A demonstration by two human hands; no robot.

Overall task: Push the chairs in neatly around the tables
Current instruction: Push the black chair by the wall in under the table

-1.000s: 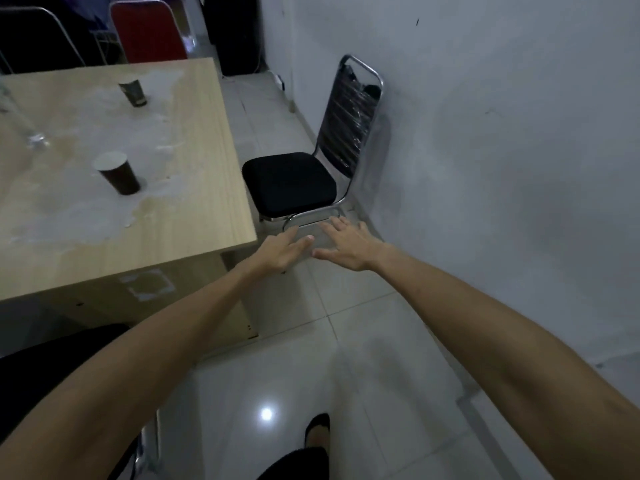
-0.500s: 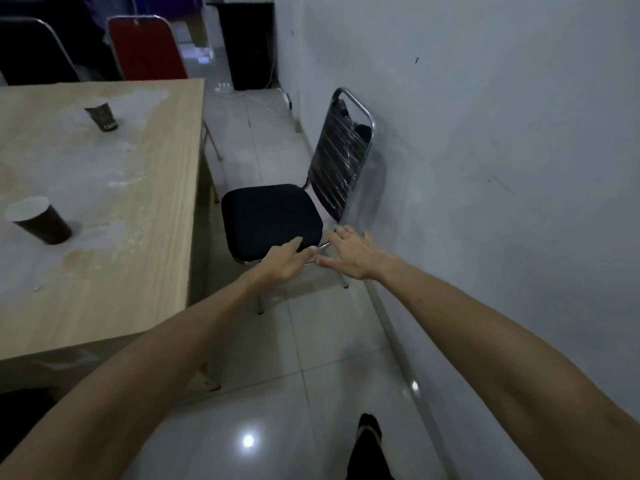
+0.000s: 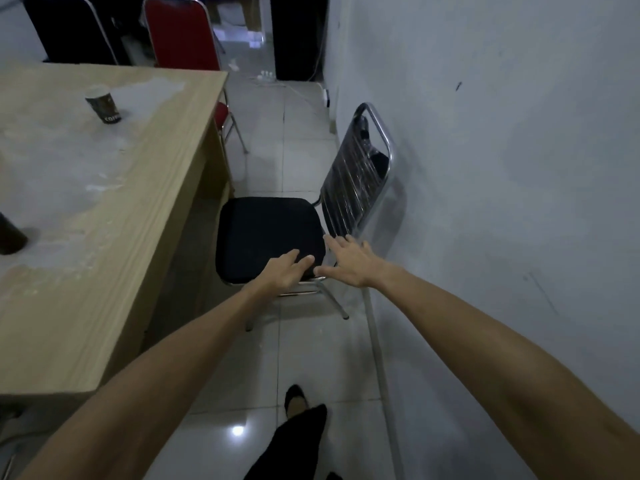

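Observation:
A black padded chair with a chrome frame stands between the wooden table and the white wall, its backrest towards the wall. My left hand lies flat on the seat's near right corner, fingers apart. My right hand hovers open just right of the seat, near the base of the backrest, holding nothing. The seat's left edge sits close to the table's side panel.
A red chair and a black chair stand at the table's far end. Two paper cups are on the table. The white wall runs close on the right. My foot is on the tiled floor.
I have stepped closer to the black chair. My left hand has moved from the seat's front edge onto the cushion, and my right hand has come up beside the backrest.

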